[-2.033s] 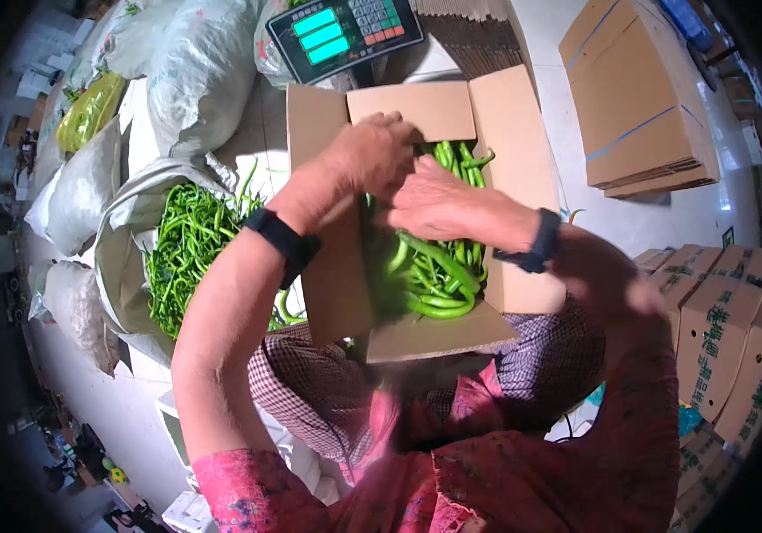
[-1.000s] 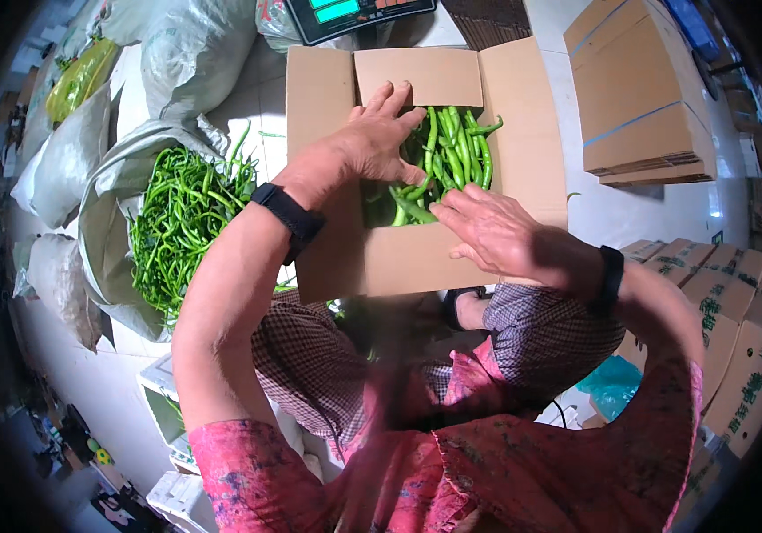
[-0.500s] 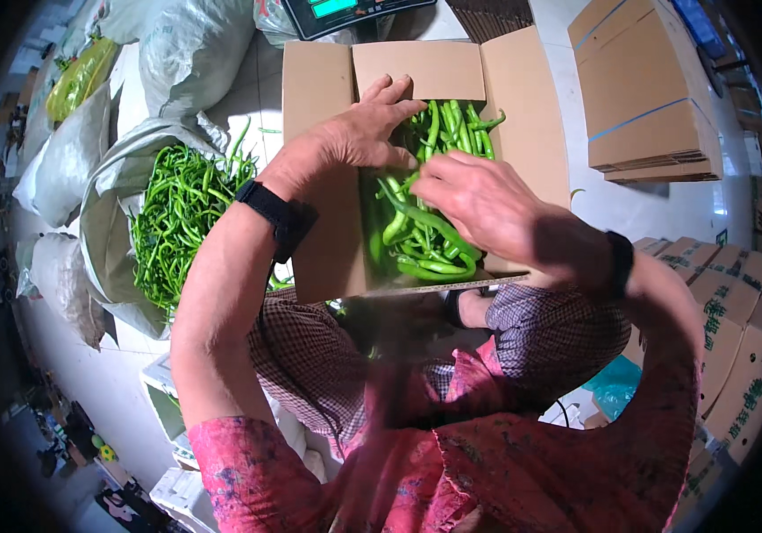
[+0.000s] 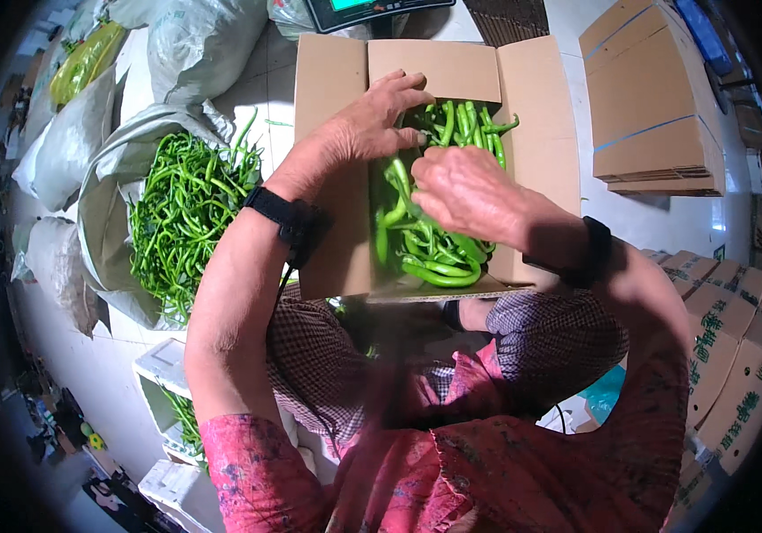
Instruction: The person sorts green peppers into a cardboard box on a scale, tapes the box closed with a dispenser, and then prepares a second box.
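Note:
In front of me an open cardboard box (image 4: 536, 115) holds long green chili peppers (image 4: 441, 272). My left hand (image 4: 377, 120) lies over the box's far left part, with fingers spread and thumb apart, touching the peppers' upper end. Over the middle of the peppers, my right hand (image 4: 468, 188) has its fingers curled closed around a green pepper (image 4: 402, 188), which is partly blurred and runs under the fingers. Its fingertips are hidden from view. Some peppers at the far end lie side by side, while those at the near end curve and cross.
To the left, an open sack (image 4: 101, 218) is full of thinner green peppers (image 4: 187, 209). Stuffed plastic sacks (image 4: 203, 49) stand behind it. A scale (image 4: 377, 11) sits beyond the box. Flattened cartons (image 4: 647, 98) and printed cartons (image 4: 710, 329) are at the right; a white crate (image 4: 163, 366) is lower left.
The whole scene has shifted slightly right in the view. My right hand has moved a little left relative to the box, and the pepper at its fingers now lies more steeply.

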A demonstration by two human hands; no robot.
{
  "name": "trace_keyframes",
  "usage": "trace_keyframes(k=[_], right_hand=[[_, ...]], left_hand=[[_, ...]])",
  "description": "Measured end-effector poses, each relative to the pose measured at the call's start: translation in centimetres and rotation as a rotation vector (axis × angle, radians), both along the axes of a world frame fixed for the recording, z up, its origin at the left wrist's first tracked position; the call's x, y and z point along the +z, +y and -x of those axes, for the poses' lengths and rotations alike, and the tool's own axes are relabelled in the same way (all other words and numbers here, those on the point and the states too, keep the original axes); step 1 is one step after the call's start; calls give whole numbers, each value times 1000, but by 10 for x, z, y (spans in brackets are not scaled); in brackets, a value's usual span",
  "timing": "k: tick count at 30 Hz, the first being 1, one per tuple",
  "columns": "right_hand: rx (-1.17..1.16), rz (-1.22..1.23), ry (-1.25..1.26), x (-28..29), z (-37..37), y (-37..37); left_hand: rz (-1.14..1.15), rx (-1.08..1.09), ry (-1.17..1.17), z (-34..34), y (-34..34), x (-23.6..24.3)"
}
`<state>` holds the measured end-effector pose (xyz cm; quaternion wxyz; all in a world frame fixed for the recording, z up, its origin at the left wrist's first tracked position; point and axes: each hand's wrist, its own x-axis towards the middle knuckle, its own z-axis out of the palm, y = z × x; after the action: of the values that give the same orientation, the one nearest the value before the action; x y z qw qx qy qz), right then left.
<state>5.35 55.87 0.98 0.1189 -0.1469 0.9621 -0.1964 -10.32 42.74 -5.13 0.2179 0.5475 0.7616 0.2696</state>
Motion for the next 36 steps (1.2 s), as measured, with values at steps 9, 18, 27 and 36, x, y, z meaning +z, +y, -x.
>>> trace_keyframes(k=[9,18,27,36], right_hand=[[18,150,-38,-35,-19,5],[79,246,-555,5,-50,21],[118,2,-92,-8,-57,7],[-33,47,76,-25,-54,29]], left_hand=[[30,-7,137,-14,6,-3],[205,-18,69,-18,9,16],[239,-14,171,-22,12,8],[416,-146,148,-34,12,37]])
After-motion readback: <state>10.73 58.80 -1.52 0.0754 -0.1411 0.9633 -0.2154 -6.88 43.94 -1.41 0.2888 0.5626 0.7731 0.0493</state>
